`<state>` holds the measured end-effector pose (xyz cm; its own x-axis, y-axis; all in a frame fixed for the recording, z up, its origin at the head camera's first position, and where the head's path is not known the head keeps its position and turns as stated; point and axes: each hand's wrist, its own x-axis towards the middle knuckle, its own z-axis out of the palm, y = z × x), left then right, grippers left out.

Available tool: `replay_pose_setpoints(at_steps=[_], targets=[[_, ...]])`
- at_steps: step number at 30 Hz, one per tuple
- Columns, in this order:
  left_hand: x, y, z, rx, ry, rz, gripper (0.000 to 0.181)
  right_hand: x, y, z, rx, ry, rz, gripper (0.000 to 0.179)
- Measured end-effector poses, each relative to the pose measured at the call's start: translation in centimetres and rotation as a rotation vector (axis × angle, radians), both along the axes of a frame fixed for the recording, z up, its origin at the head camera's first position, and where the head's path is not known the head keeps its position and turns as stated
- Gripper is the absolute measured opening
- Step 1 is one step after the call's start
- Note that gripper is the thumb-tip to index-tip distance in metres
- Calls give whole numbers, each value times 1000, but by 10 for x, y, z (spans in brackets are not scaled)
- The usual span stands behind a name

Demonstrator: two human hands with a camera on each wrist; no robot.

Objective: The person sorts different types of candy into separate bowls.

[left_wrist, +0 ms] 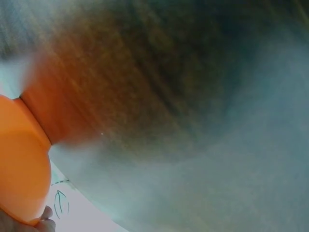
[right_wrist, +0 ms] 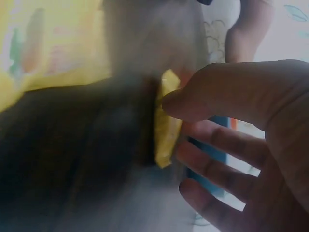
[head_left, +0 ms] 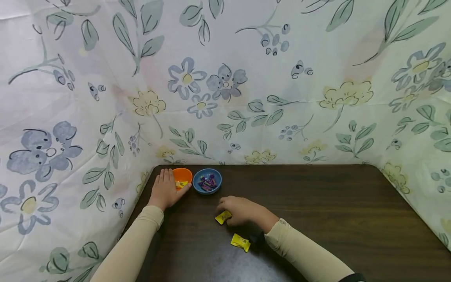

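My left hand lies against the left side of an orange bowl, fingers straight and thumb spread along the near rim. Yellow-wrapped candy shows inside that bowl. In the left wrist view, fingertips touch the bowl's orange wall. My right hand is low over the table in front of the blue bowl. It pinches a yellow-wrapped candy between thumb and fingers, and the right wrist view shows the thumb on the wrapper.
Purple-wrapped candies fill the bottom of the blue bowl, right beside the orange one. Another yellow-wrapped candy lies on the dark wooden table, nearer than the right hand. Floral cloth rises behind the table and at both sides.
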<state>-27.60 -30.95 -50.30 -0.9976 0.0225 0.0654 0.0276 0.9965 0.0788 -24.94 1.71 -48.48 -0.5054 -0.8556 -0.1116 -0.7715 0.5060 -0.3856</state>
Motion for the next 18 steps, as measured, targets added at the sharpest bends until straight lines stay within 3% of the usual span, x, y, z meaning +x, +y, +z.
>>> replay_pose_setpoints(at_steps=[7, 18], targets=[[0, -1, -1, 0, -1, -1, 118, 3, 1, -8, 1, 41, -48, 32], [-1, 0, 0, -8, -4, 5, 118, 2, 3, -10, -40, 3, -95, 27]])
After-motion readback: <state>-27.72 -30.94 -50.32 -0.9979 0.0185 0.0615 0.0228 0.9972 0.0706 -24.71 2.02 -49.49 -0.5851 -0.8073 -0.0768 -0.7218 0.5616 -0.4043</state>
